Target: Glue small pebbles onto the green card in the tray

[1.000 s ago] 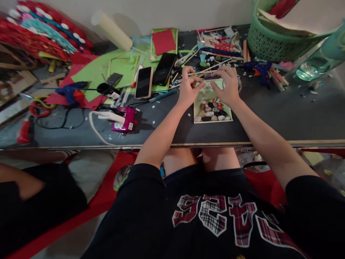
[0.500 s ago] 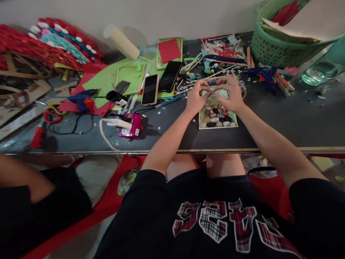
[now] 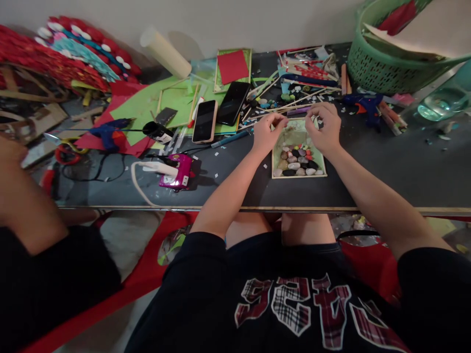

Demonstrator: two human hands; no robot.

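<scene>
Fingers curled inward — over the shallow tray (pebbles inside).

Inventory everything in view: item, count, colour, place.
tray: 1, pale green, front centre
pebbles: many, mixed colours, tray's near half
phones: 2, dark-screened, left of tray
glue guns: 2, blue, either side
power adapter: 1, magenta, front left
scissors: 1, red-yellow, left
basket: 1, green, back right
bottle: 1, greenish clear, right
decoration: 1, mostly red, back left
small scraps: uncountable, mixed colours, scattered
table: 1, dark grey, beneath
co-worker's arm: 1, bare, left edge
left hand: 1, bare, tray's far left corner
right hand: 1, bare, tray's far right corner
</scene>
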